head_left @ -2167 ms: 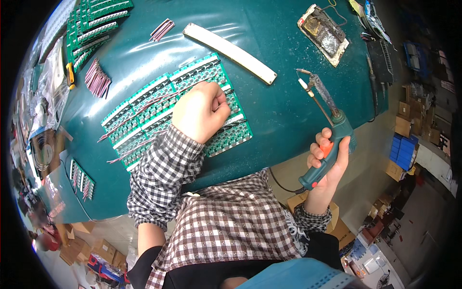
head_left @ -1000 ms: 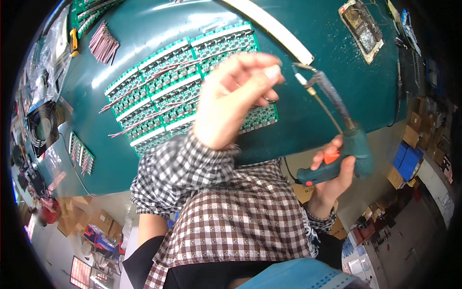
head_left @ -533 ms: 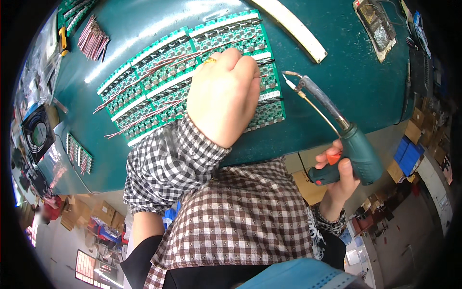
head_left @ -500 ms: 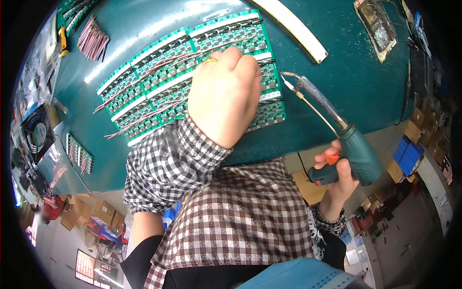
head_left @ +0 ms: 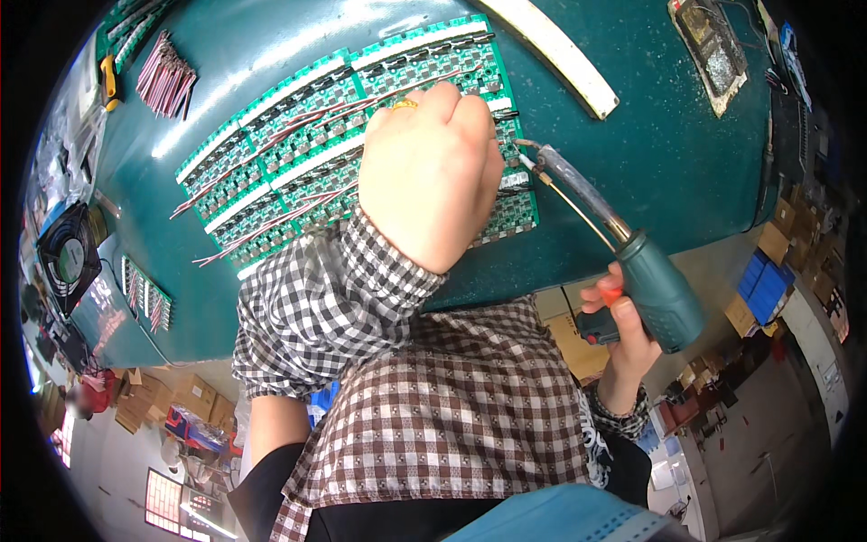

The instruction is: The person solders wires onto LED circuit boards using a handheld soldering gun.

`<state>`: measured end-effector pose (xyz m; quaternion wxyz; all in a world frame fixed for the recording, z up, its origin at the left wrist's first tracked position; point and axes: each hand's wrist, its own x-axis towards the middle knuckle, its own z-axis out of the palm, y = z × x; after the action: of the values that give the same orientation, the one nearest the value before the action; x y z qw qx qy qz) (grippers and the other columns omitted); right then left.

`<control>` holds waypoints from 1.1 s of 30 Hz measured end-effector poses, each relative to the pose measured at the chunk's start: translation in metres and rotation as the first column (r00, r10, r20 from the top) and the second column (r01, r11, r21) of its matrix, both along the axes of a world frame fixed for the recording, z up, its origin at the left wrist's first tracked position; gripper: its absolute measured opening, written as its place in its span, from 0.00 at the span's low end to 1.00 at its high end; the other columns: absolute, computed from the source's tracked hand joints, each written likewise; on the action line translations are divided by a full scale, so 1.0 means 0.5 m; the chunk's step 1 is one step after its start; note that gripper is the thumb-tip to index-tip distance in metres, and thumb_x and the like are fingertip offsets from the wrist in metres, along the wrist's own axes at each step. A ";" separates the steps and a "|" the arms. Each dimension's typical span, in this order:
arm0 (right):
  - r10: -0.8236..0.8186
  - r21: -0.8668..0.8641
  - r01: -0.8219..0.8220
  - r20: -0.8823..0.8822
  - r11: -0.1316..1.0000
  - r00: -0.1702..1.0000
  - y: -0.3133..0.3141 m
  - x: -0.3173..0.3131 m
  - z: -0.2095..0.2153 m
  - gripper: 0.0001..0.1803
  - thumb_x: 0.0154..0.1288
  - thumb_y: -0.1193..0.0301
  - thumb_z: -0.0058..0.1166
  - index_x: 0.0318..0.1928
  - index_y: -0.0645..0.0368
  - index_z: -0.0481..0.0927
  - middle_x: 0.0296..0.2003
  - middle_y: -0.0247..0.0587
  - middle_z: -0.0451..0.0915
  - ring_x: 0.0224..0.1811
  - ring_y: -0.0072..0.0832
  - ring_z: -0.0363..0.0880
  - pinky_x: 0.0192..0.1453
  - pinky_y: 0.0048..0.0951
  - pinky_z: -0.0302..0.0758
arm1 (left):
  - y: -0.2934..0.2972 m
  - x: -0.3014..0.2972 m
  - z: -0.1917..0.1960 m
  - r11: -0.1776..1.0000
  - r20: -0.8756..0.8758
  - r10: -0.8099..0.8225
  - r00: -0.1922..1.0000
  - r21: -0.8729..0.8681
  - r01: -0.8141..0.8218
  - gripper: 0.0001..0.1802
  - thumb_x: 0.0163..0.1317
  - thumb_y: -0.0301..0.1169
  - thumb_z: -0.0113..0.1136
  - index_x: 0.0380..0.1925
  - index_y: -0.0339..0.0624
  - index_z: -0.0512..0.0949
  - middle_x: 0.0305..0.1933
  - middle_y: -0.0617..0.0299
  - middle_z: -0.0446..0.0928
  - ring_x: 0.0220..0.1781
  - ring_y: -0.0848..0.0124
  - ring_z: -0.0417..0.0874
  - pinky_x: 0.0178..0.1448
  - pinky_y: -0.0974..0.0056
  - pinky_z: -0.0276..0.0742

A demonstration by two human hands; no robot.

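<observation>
A long white strip (head_left: 553, 51) is laid slantwise across the top of the dark green table (head_left: 668, 172). A metal tray of solder debris (head_left: 712, 51) is seen at the upper right. A bundle of red wires (head_left: 165, 74) and a yellow tool (head_left: 109, 77) are placed at the upper left. A black fan (head_left: 65, 257) is set at the left edge, and cardboard boxes (head_left: 149, 397) are stacked below.
</observation>
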<state>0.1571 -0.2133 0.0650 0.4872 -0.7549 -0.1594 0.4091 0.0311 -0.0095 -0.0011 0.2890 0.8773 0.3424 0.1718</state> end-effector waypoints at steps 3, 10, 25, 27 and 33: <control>0.009 -0.027 -0.008 0.026 1.000 1.000 0.004 -0.006 0.003 0.23 0.57 0.66 0.56 0.49 0.71 0.72 0.36 0.46 0.78 0.30 0.35 0.81 0.32 0.29 0.80 | 0.000 0.001 -0.004 1.000 0.010 0.012 1.000 -0.008 -0.012 0.06 0.44 0.24 0.61 0.22 0.42 0.73 0.23 0.59 0.70 0.25 0.59 0.74 0.30 0.59 0.69; 0.065 -0.055 -0.061 0.067 0.997 0.996 0.003 -0.009 0.003 0.21 0.57 0.70 0.55 0.49 0.70 0.73 0.36 0.46 0.78 0.32 0.35 0.81 0.34 0.31 0.79 | 0.002 0.002 -0.006 1.000 0.027 0.024 0.999 -0.019 -0.023 0.06 0.43 0.24 0.62 0.21 0.42 0.73 0.22 0.59 0.70 0.23 0.61 0.73 0.28 0.60 0.68; 0.029 0.011 -0.030 0.081 0.999 0.996 -0.001 -0.018 -0.006 0.20 0.57 0.74 0.54 0.50 0.72 0.72 0.38 0.47 0.78 0.33 0.35 0.81 0.37 0.31 0.79 | 0.000 0.005 -0.011 0.998 0.028 0.007 1.000 -0.057 -0.005 0.07 0.41 0.26 0.59 0.19 0.41 0.70 0.23 0.57 0.69 0.27 0.59 0.75 0.35 0.58 0.68; 0.027 0.002 -0.027 0.084 1.000 0.996 -0.010 -0.015 -0.009 0.20 0.57 0.74 0.54 0.50 0.72 0.72 0.38 0.47 0.78 0.34 0.35 0.81 0.37 0.31 0.79 | -0.002 0.004 -0.011 0.998 0.030 0.011 0.999 -0.060 -0.009 0.07 0.41 0.26 0.60 0.19 0.41 0.70 0.23 0.57 0.69 0.27 0.59 0.75 0.35 0.58 0.68; 0.114 -0.066 -0.112 0.018 0.991 0.993 -0.024 -0.003 -0.014 0.33 0.52 0.82 0.61 0.57 0.63 0.60 0.40 0.48 0.78 0.40 0.33 0.80 0.47 0.34 0.78 | 0.001 0.004 -0.013 0.998 0.039 0.009 0.999 -0.070 -0.007 0.07 0.41 0.25 0.60 0.19 0.41 0.71 0.23 0.57 0.69 0.26 0.59 0.75 0.34 0.58 0.68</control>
<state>0.1556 -0.2255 0.0580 0.4367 -0.7645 -0.1936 0.4329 0.0333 -0.0091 -0.0078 0.3253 0.8618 0.3460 0.1780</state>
